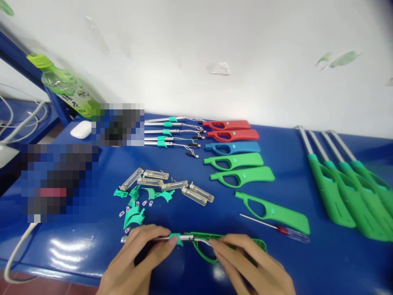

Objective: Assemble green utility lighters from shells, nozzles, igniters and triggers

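My left hand [138,254] pinches a metal lighter tube [186,237] near the bottom edge, its thumb and finger at a teal collar [176,238] on the tube. Under the tube's right end lies an open green lighter handle half [262,245], with its finger loop toward me. My right hand [250,262] is closed over that handle, its fingertips on white wire [202,241] coming out of the tube. Most of the handle's inside is hidden by the right hand. Just beyond it lie a screwdriver [282,230] and another green handle half [282,215].
Clear fuel tanks [153,181] and teal triggers [133,216] lie left of centre. Behind are wired metal tubes [167,132] and red handle halves [235,135], blue and green ones beside them. Several assembled green lighters [334,200] lie right. A bottle [67,88] stands back left.
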`<state>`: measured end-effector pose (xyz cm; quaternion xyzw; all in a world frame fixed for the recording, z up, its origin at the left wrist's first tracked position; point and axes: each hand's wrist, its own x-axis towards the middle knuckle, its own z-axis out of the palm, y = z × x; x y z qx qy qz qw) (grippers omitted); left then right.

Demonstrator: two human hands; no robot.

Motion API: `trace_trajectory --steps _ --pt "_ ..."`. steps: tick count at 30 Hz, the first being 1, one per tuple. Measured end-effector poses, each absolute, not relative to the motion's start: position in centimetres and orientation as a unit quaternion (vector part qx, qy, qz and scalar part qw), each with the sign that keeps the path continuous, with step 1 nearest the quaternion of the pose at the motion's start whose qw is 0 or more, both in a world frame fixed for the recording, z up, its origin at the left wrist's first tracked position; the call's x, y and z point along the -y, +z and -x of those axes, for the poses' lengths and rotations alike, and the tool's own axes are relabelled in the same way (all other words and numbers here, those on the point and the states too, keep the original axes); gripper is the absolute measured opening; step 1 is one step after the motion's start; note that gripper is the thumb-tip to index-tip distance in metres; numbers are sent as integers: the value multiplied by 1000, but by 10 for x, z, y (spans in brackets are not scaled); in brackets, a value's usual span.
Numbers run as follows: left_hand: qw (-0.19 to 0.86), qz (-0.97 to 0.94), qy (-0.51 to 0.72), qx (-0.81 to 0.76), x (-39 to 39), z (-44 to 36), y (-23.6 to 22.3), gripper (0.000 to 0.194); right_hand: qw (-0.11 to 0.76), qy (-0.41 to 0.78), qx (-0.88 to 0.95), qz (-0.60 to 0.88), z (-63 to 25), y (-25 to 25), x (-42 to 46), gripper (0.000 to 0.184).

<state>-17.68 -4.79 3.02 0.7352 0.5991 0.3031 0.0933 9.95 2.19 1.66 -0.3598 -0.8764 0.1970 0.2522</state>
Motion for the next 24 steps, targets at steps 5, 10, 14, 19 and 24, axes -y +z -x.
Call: trace_trajectory --steps 5,10,14,19,24 --pt "106 -745 315 -578 51 178 28 54 258 212 873 356 -99 19 -24 30" --pt "112 -734 323 -587 52 179 25 51 271 222 868 351 -95 19 -25 33" --pt "88 -745 309 -585 50 181 24 47 276 221 864 360 -91 18 -23 34" --pt "85 -748 301 -586 50 177 29 40 270 228 863 361 -92 18 -21 35" --pt "98 -730 295 -608 45 167 32 23 273 243 860 357 -93 17 -23 34"
